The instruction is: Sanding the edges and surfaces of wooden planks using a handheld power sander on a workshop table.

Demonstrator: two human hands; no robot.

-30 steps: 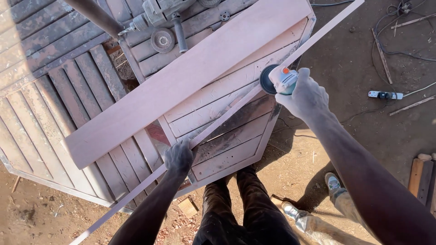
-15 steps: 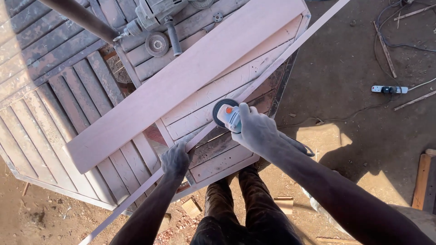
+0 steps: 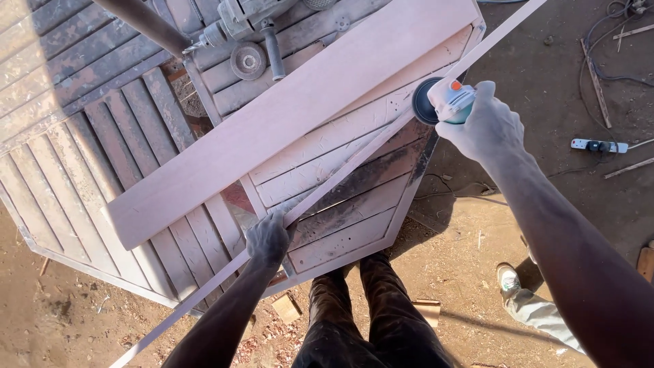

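A long thin wooden strip [image 3: 354, 163] runs diagonally from lower left to upper right over a slatted wooden panel [image 3: 340, 225]. My left hand [image 3: 268, 238] grips the strip near its lower half and presses it onto the panel. My right hand [image 3: 485, 126] holds a small power sander [image 3: 443, 101] with a round dark disc, set against the strip's upper part. A wide smooth plank [image 3: 293, 116] lies across the panels just above the strip.
Another power tool [image 3: 248, 27] with a round disc lies at the top. More slatted panels [image 3: 75, 136] lie to the left. A white power strip [image 3: 599, 145] and cables lie on the dirt at right. Someone else's shoe and trouser leg [image 3: 528, 303] stand lower right.
My right hand slid the sander down the strip toward my left hand, then back up toward the upper right. My left hand stayed gripping the strip.
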